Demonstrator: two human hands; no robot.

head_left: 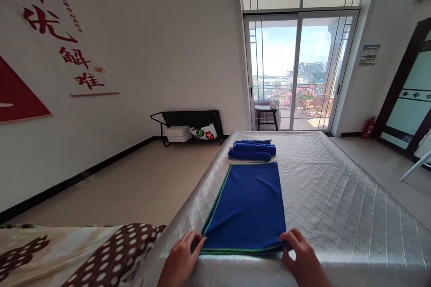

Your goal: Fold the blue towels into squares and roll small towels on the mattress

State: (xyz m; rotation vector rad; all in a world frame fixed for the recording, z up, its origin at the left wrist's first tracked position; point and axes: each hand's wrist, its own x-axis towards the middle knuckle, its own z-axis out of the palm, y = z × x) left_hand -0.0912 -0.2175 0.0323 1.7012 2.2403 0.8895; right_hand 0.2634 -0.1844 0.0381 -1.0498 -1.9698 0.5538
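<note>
A blue cloth with green edging lies folded in layers, flat on the silver quilted mattress. At its near left corner, my left hand pinches the edge between thumb and fingers. My right hand holds the near right corner in the same way, with the cloth bunched slightly at the fingertips. Just beyond the far edge of the cloth, several rolled blue cloths rest together on the mattress.
A patterned brown and cream blanket lies at the lower left. Against the wall stands a black rack with a white box and a bag. Glass sliding doors are beyond the mattress.
</note>
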